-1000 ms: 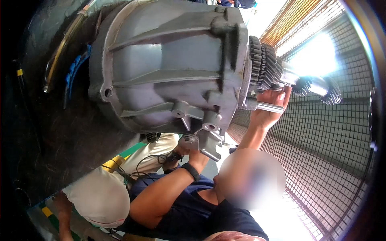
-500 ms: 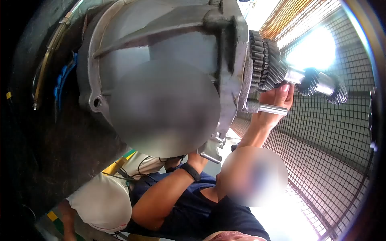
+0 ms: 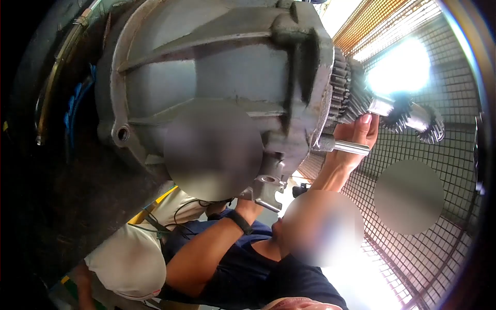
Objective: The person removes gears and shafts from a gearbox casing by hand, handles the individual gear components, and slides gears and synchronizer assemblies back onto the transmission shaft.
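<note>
Neither my left hand nor my right hand shows. A large grey metal casing (image 3: 232, 67) fills the upper middle of the head view. Dark gears (image 3: 343, 90) and a bright shaft (image 3: 382, 106) stick out from its right side. A co-worker's raised hand (image 3: 361, 132) touches the shaft from below, beside the gears, with its fingers bent. The same person's other hand (image 3: 248, 206) is mostly hidden under the lower edge of the casing, by a metal bracket (image 3: 268, 201). A metal pin (image 3: 351, 147) juts out near the raised wrist.
The co-worker in a dark blue shirt (image 3: 227, 266) is below the casing. Another person wears a white cap (image 3: 126, 263) at the lower left. Wire mesh (image 3: 413, 181) spans the right side. A blue strip (image 3: 75, 106) and a tube (image 3: 54, 75) lie on a dark surface (image 3: 98, 191).
The casing and gears have shifted slightly right in view, while the blue strip and tube have shifted left. The co-worker's raised hand stays at the shaft.
</note>
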